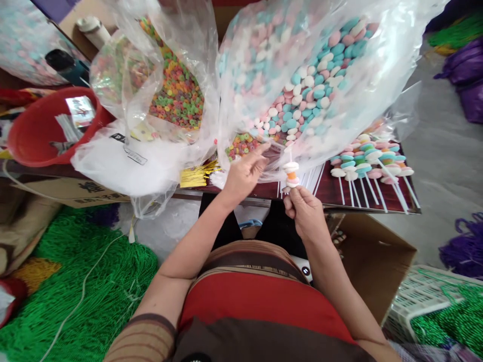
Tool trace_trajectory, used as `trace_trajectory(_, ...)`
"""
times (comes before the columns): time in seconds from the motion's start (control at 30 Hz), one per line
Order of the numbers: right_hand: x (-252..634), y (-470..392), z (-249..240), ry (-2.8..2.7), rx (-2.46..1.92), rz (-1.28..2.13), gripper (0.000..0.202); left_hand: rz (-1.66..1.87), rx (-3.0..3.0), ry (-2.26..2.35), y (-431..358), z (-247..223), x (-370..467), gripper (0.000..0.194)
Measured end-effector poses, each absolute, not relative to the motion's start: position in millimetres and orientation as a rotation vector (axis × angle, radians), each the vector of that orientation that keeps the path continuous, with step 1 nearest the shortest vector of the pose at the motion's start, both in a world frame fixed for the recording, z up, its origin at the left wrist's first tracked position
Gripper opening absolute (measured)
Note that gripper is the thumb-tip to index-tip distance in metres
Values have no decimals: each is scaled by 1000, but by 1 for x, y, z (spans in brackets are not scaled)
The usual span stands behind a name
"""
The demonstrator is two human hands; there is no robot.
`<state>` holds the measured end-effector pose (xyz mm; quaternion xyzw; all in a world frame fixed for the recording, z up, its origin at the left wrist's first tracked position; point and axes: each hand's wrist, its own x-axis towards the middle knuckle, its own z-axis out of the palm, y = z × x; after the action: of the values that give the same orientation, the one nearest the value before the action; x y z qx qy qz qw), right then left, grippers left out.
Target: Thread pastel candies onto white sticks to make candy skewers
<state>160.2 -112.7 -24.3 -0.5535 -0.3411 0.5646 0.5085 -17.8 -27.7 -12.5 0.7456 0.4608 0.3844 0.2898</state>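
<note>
Table, dark red, bears candy bags above grey floor; right hand pinches a skewer, left hand loosely spread.

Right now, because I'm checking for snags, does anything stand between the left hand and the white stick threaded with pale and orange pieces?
Nothing solid visibly does. The loose edge of the large clear plastic bag of pink, white and blue pieces lies around the gap between left hand and threaded stick; blur hides whether it crosses.
</note>
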Motion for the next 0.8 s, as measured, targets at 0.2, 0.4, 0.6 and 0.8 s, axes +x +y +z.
trace_trajectory(0.2,163,-117,-17,-765,-1261,1353,42,530,2264,1648,32,-22,-28,19)
trace_trajectory(0.4,167,-122,-25,-781,-1250,1321,44,335,2397,1653,35,-26,-23,17)
trace_trajectory(0.6,168,-123,-30,-784,-1265,1303,43,577,2111,1585,36,-18,-30,15)
trace_trajectory(0.8,166,-123,-28,-838,-1293,1344,46,831,1341,1318,32,-10,-16,8)
